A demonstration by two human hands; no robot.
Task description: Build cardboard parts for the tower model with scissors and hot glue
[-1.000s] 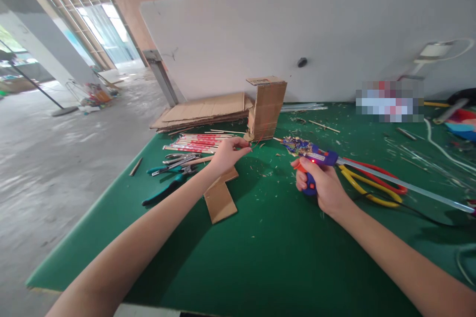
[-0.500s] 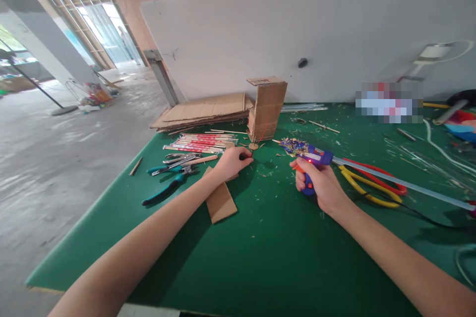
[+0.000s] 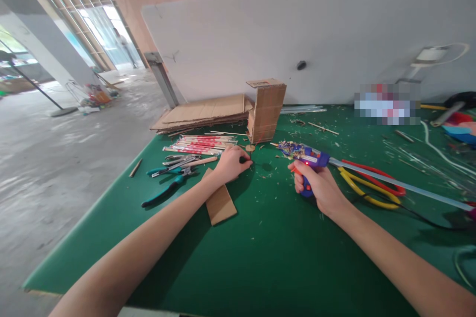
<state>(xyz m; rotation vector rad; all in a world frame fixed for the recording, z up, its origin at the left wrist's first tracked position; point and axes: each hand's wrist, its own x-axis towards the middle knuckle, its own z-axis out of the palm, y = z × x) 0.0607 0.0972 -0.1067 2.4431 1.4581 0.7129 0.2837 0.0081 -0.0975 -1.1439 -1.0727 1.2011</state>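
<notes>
My left hand point(image 3: 231, 163) is closed in a pinch above the green table. A thin dark stick shows at its fingertips, with a small round tan disc point(image 3: 250, 148) at the stick's upper part. The fingers hide the rest of it. In my right hand point(image 3: 323, 185) is a blue hot glue gun point(image 3: 316, 157), a finger on its orange trigger and a red light lit. Its nozzle, crusted with scraps, points left toward the disc, apart from it. A long clear glue stick point(image 3: 394, 183) runs out of its back. Behind the disc stands an upright cardboard piece point(image 3: 268, 113).
Left of my left hand lie packaged sticks point(image 3: 201, 144), teal-handled pliers point(image 3: 167, 193) and a cardboard strip point(image 3: 222, 206). Stacked cardboard sheets point(image 3: 204, 109) rest at the back before a white board point(image 3: 238, 34). Red and yellow-handled pliers point(image 3: 366, 188) lie on the right, near a cable.
The glue gun has shifted slightly left and down. My left hand stays nearly still, the disc tilting or shifting a little left.
</notes>
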